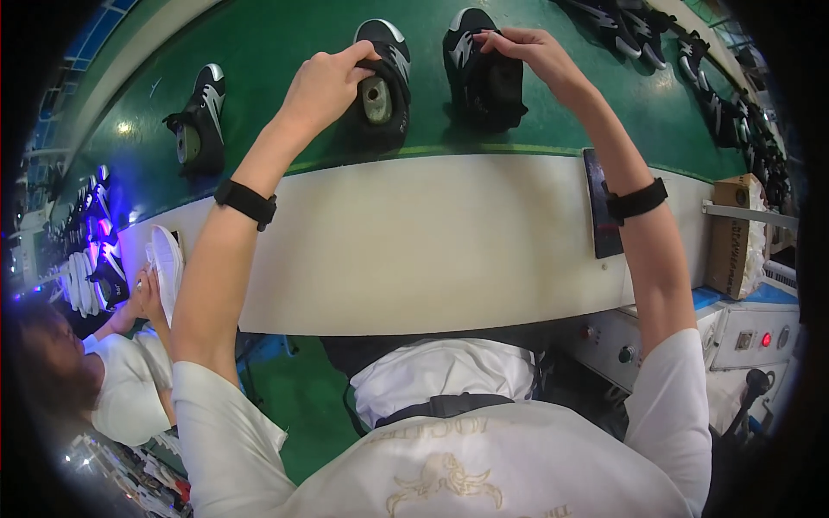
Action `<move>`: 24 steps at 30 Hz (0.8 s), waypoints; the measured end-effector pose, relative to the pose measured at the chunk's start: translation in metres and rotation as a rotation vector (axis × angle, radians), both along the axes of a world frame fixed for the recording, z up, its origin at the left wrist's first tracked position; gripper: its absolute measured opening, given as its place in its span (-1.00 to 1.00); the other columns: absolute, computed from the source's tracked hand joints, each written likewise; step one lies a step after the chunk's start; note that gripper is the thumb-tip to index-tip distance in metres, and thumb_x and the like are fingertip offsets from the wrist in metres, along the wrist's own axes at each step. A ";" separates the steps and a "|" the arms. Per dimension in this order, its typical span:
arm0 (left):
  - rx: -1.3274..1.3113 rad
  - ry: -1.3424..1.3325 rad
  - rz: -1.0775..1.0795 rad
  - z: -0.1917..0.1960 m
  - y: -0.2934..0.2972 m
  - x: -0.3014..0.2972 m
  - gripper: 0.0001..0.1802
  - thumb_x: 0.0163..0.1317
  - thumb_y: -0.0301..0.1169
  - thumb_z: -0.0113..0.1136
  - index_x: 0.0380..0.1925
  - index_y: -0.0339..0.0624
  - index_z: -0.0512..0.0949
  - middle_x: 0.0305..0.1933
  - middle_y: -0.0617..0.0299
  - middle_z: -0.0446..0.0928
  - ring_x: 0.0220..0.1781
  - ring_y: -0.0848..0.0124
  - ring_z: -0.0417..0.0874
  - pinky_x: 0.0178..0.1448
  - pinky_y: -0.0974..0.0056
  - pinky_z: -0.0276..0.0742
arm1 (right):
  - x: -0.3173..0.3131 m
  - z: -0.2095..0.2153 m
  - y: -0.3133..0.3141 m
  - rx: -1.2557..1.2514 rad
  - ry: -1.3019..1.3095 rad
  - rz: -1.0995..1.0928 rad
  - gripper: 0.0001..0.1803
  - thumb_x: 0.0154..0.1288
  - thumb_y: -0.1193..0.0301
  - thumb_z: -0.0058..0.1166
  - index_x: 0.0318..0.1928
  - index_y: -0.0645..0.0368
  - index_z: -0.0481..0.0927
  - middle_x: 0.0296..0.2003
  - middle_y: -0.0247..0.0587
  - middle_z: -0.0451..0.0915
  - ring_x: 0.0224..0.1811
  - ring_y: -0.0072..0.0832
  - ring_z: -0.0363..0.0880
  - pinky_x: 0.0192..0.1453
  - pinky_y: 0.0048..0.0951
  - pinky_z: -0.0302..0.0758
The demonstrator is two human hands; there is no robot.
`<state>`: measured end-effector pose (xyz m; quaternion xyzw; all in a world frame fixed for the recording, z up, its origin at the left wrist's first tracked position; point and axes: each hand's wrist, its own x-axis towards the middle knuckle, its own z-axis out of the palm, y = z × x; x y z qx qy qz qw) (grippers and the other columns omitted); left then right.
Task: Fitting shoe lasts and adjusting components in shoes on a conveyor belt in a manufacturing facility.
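Observation:
Two black-and-white sneakers stand side by side on the green surface ahead of me, toes pointing away. My left hand [324, 91] pinches the collar edge of the left sneaker [395, 95]; the pale, worn top of a shoe last [376, 99] shows in its opening. At the other one, my right hand [544, 62] has its fingers closed at the tongue and laces of the right sneaker [456, 53]. The thumb and fingertips there partly hide what they grip. Farther left, a third sneaker [209, 108] with a last inside stands untouched.
A white worktop [414, 242] lies between me and the green surface [285, 52]. On its right is a dark flat tablet-like panel [602, 207], then a cardboard box [734, 242] and a button panel [751, 337]. More sneakers line the far right. At left, a co-worker [129, 388] holds a white shoe [167, 263].

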<state>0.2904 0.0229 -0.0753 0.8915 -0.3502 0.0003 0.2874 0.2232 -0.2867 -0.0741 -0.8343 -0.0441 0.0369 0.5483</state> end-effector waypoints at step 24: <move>0.238 0.119 0.040 0.028 0.000 0.019 -0.74 0.15 -0.36 0.21 -0.13 -0.02 0.66 -0.22 0.04 0.70 -0.20 0.15 0.73 -0.18 0.15 0.65 | 0.021 -0.012 0.019 -0.128 0.087 -0.143 -0.50 0.37 -0.05 0.06 -0.16 0.14 0.75 -0.21 -0.27 0.68 -0.10 -0.49 0.53 0.06 -0.45 0.40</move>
